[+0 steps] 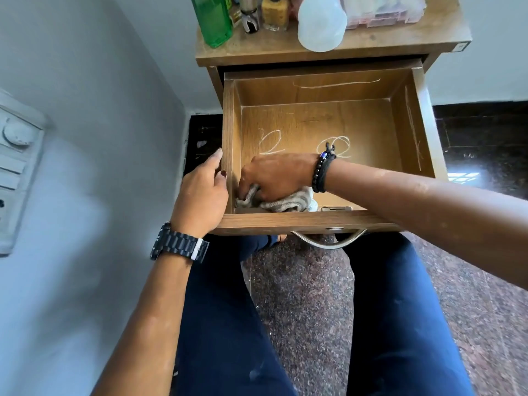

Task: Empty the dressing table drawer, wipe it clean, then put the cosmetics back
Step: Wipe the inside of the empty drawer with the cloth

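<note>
Currently: drawer [423, 115] emptied, chalk marks unwiped. Right hand [274, 175] grips cloth [288, 202]; left hand [200, 195] braces the side, fingers relaxed. Cosmetics [274, 12] await return.

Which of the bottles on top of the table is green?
The tall green bottle at the far left of the row; the others are dark, amber or milky white.
</note>
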Motion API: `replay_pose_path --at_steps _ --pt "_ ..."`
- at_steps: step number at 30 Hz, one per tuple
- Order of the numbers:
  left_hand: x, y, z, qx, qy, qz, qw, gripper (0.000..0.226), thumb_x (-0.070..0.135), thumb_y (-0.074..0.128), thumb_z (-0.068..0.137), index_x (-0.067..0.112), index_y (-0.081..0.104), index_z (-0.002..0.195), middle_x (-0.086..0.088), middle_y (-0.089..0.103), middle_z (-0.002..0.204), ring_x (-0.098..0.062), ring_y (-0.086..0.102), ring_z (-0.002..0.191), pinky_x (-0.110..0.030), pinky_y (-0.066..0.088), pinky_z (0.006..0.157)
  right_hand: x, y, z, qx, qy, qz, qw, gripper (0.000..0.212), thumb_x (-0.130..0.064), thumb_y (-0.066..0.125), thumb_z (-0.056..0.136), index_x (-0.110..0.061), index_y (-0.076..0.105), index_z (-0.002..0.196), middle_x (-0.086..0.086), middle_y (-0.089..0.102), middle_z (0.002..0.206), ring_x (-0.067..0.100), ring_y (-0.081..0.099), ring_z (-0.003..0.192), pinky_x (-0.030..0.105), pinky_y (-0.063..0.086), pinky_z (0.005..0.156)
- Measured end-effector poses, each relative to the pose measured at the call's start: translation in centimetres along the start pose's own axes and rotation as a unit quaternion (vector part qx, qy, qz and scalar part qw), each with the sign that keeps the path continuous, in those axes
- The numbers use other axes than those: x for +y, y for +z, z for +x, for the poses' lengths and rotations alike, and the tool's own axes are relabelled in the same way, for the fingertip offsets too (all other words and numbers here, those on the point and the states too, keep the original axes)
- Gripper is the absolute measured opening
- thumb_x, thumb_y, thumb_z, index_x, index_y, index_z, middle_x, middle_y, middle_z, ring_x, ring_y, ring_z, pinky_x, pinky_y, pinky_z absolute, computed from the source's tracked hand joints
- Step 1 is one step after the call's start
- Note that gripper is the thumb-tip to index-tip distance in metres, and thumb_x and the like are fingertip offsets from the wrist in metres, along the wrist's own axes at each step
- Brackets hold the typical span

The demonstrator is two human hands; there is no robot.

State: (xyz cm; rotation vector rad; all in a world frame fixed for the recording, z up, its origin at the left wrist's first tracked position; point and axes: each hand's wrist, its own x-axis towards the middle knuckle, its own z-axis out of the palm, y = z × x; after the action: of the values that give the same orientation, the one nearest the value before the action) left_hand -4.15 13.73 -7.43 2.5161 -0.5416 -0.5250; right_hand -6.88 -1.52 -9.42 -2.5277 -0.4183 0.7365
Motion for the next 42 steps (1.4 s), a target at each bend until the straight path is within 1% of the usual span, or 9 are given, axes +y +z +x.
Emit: replay_pose_path --at_steps 8,11,15,20,25,28,31,37,42 --pt "-0.1 0.2 0.0 -0.019 0.006 0.010 1.000 0.047 0.022 0.037 0.099 0.024 0.027 0.145 -0.001 0.040 0.145 -0.039 0.051 0.118 -0.050 0.046 0.095 0.4 -0.7 -2.0 -0.043 0.015 0.039 0.998 0.034 -0.025 0.057 0.091 -0.029 0.059 0.125 -0.006 0.057 0.131 0.014 0.052 0.119 0.038 0.040 0.105" --pt "-0.1 0.3 0.1 -0.020 0.006 0.012 1.000 0.047 0.022 0.036 0.099 0.024 0.026 0.145 -0.001 0.040 0.146 -0.039 0.051 0.119 -0.050 0.045 0.095 1.0 -1.7 -3.9 -0.106 0.069 0.013 0.992 0.035 -0.016 0.051 0.093 -0.027 0.059 0.125 -0.014 0.052 0.118 0.006 0.047 0.106 0.024 0.039 0.093" --pt "-0.4 0.3 0.2 -0.017 0.010 0.010 1.000 0.047 0.022 0.036 0.099 0.024 0.027 0.145 -0.003 0.041 0.145 -0.035 0.051 0.118 -0.049 0.046 0.096 2.0 -2.4 -5.6 -0.178 0.130 0.000 0.975 0.022 -0.017 0.051 0.090 -0.033 0.063 0.098 -0.013 0.061 0.101 0.011 0.053 0.093 0.031 0.047 0.081" --pt "-0.7 0.5 0.5 -0.009 0.009 0.005 1.000 0.047 0.022 0.036 0.098 0.024 0.028 0.144 -0.004 0.039 0.146 -0.025 0.044 0.128 -0.043 0.039 0.105 0.3 -2.2 -4.1 -0.112 0.089 0.051 0.988 0.031 -0.020 0.053 0.093 -0.021 0.061 0.123 -0.008 0.059 0.106 0.008 0.060 0.090 0.023 0.052 0.073" --pt "-0.6 0.3 0.4 -0.007 0.015 0.009 1.000 0.048 0.021 0.036 0.098 0.023 0.027 0.145 -0.005 0.038 0.147 -0.024 0.039 0.132 -0.040 0.036 0.105 -1.2 -1.7 -0.7 -0.052 0.053 0.060 0.995 0.036 -0.020 0.055 0.092 -0.021 0.055 0.128 0.000 0.053 0.130 0.013 0.051 0.114 0.036 0.039 0.103" --pt "-0.6 0.4 0.4 -0.013 0.020 0.016 1.000 0.049 0.023 0.037 0.098 0.022 0.026 0.145 -0.005 0.037 0.147 -0.024 0.039 0.132 -0.040 0.035 0.106 0.0 -2.0 -1.8 -0.114 0.054 0.097 0.987 0.025 -0.023 0.061 0.089 -0.018 0.066 0.114 -0.007 0.068 0.097 -0.006 0.063 0.073 0.012 0.051 0.071" --pt "-0.6 0.4 0.3 -0.017 0.024 0.022 0.999 0.050 0.026 0.038 0.098 0.021 0.025 0.146 -0.005 0.036 0.148 -0.024 0.038 0.133 -0.041 0.035 0.107 1.6 -2.5 -3.4 -0.160 0.097 0.021 0.982 0.016 -0.025 0.061 0.089 -0.016 0.069 0.100 -0.010 0.064 0.075 -0.001 0.051 0.046 0.007 0.039 0.042" --pt "-0.6 0.4 0.4 -0.019 0.028 0.023 0.999 0.049 0.025 0.037 0.099 0.020 0.025 0.146 -0.005 0.036 0.148 -0.023 0.037 0.134 -0.042 0.036 0.107 2.7 -3.6 -5.2 -0.296 0.195 -0.042 0.934 0.020 -0.021 0.057 0.091 -0.011 0.060 0.074 -0.006 0.055 0.052 0.001 0.047 0.036 0.011 0.039 0.038" --pt "-0.8 0.3 0.6 -0.014 0.022 -0.003 1.000 0.047 0.018 0.035 0.099 0.020 0.028 0.145 -0.003 0.035 0.149 -0.022 0.034 0.136 -0.039 0.033 0.108 0.0 -2.0 -1.0 -0.107 0.146 0.057 0.982 0.019 -0.019 0.060 0.087 -0.005 0.062 0.075 0.007 0.063 0.067 0.004 0.051 0.045 0.018 0.042 0.043"
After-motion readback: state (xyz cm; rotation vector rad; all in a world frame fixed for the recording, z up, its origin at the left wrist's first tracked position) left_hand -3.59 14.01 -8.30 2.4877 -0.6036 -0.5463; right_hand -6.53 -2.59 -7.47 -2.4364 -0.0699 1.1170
